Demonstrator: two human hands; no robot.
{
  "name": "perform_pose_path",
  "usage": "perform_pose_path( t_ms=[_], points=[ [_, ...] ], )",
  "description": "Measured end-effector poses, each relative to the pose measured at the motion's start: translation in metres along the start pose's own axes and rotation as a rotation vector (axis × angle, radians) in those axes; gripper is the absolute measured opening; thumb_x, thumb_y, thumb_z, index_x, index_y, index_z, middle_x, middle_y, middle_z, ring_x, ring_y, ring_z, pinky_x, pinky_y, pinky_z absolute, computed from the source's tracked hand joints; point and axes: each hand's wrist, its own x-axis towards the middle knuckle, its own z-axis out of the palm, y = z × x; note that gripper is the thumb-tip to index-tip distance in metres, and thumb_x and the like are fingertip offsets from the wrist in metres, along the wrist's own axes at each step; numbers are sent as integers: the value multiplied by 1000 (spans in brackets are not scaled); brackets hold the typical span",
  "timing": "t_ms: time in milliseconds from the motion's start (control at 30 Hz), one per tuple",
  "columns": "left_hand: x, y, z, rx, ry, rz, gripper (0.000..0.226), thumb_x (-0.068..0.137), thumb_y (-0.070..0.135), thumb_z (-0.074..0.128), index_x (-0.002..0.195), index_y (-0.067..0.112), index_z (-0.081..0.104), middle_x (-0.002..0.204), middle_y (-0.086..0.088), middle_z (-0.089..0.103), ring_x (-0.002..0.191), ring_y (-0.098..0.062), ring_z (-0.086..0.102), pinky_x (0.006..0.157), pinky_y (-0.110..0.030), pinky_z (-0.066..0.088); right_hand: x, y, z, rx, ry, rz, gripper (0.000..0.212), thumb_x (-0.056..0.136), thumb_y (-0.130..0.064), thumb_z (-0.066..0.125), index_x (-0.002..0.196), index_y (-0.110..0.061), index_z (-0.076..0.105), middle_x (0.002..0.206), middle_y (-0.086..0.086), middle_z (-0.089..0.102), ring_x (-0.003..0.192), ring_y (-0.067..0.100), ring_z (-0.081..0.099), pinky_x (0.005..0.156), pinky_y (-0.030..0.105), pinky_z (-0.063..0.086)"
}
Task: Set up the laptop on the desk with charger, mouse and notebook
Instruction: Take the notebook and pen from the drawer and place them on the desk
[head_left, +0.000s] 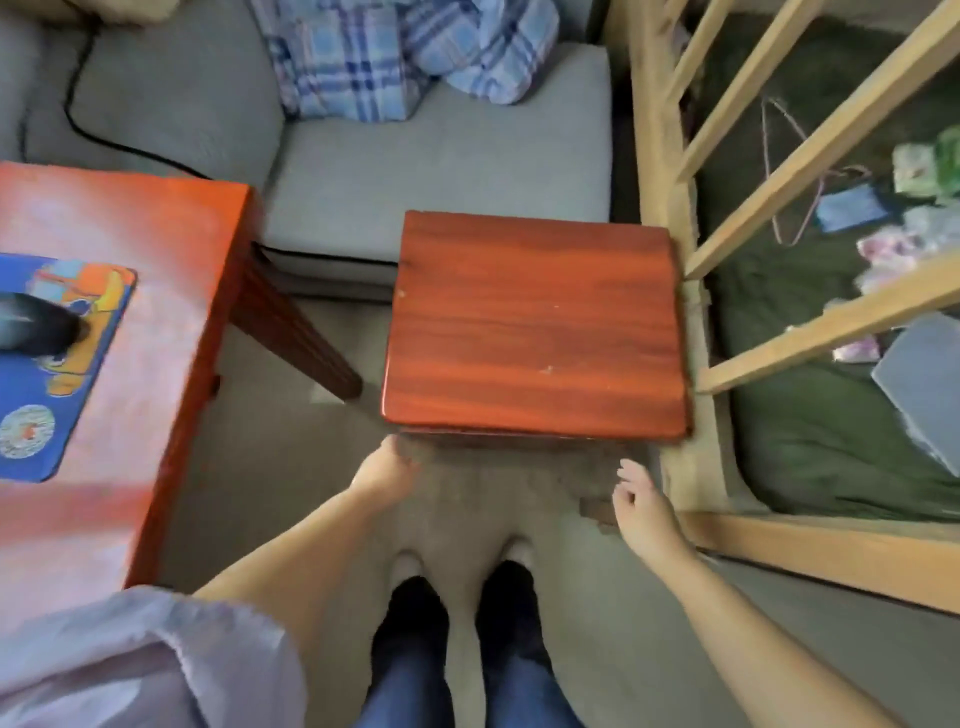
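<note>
Mouse (36, 325) on desk (171, 291) mousepad (62, 374)

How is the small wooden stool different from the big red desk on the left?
The stool has a bare top, while the desk carries a blue mouse pad with a dark mouse on it. The stool shows whole and is smaller; the desk is cut off by the left edge. The left hand is at the stool's near edge; no hand is at the desk. Both are glossy reddish wood.

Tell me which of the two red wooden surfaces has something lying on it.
The larger desk at the left edge. It carries a blue mouse pad with a dark mouse on it, while the small square stool by the hands has a bare top.
</note>
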Motion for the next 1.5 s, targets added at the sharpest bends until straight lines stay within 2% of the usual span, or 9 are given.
perform_pose_path(
  t_ms=[100, 300, 500, 700, 900, 1033, 1200, 1333, 1500],
  points=[
    [42, 1, 23, -219, 54, -140, 46, 86, 9, 52, 129, 0, 40, 127, -26, 54, 113, -39, 54, 91, -40, 44, 55, 23, -6, 302, 54, 251, 53, 94, -10, 35, 144, -15, 17, 144, 10, 40, 114, 30, 50, 88, 37, 43],
    [81, -30, 49, -336, 141, -132, 53, 80, -5, 50, 131, 6, 39, 130, -15, 55, 119, -28, 52, 91, -34, 42, 117, 46, 8, 876, 78, 381, 33, 92, 3, 28, 115, -22, 30, 134, 22, 43, 126, 35, 45, 102, 41, 39],
    [60, -55, 70, -159, 182, -127, 32, 80, 2, 53, 110, 11, 45, 89, -9, 57, 75, -28, 52, 66, -31, 36, 89, 90, 36, 540, 183, 311, 39, 87, -2, 51, 113, -27, 37, 90, -9, 51, 94, 25, 60, 93, 46, 50],
    [39, -87, 111, -242, 63, -253, 42, 82, 4, 51, 123, 12, 45, 100, -10, 59, 67, -14, 52, 53, -24, 38, 66, 136, 65, 611, 106, 475, 52, 87, 11, 39, 121, -29, 37, 119, 10, 48, 102, 21, 56, 80, 28, 49],
    [63, -74, 124, -466, 70, -317, 29, 79, -3, 45, 100, 16, 44, 91, -10, 56, 85, -28, 52, 64, -31, 38, 82, 137, 73, 679, 130, 550, 63, 81, 18, 29, 129, -22, 37, 128, 5, 44, 98, 18, 51, 64, 26, 48],
    [55, -69, 120, -361, 142, -311, 43, 80, -2, 46, 122, 6, 43, 116, -17, 53, 111, -37, 51, 89, -41, 45, 67, 116, 68, 573, 79, 587, 69, 86, 9, 34, 142, -28, 18, 117, 7, 53, 85, 18, 62, 70, 31, 51],
    [25, -45, 120, -79, 452, 8, 27, 73, -7, 53, 99, -2, 51, 102, -24, 51, 100, -41, 47, 85, -47, 41, 31, 54, 75, -199, 49, 37, 39, 91, -12, 42, 130, -17, 38, 62, 7, 57, 54, 27, 54, 43, 28, 31],
    [46, -25, 125, 4, 169, 214, 34, 82, -2, 46, 115, 5, 50, 114, -15, 54, 110, -32, 49, 86, -42, 44, 51, 7, 102, -298, -122, -354, 27, 92, -11, 41, 113, -13, 59, 106, 6, 66, 96, 27, 59, 71, 32, 43],
    [96, -17, 131, 237, -32, -36, 35, 86, 9, 50, 120, 5, 41, 124, -19, 52, 117, -37, 44, 93, -47, 41, 98, -1, 143, -591, -364, -439, 31, 93, -12, 37, 120, -13, 54, 124, 7, 55, 115, 28, 48, 92, 39, 42]
  ],
)
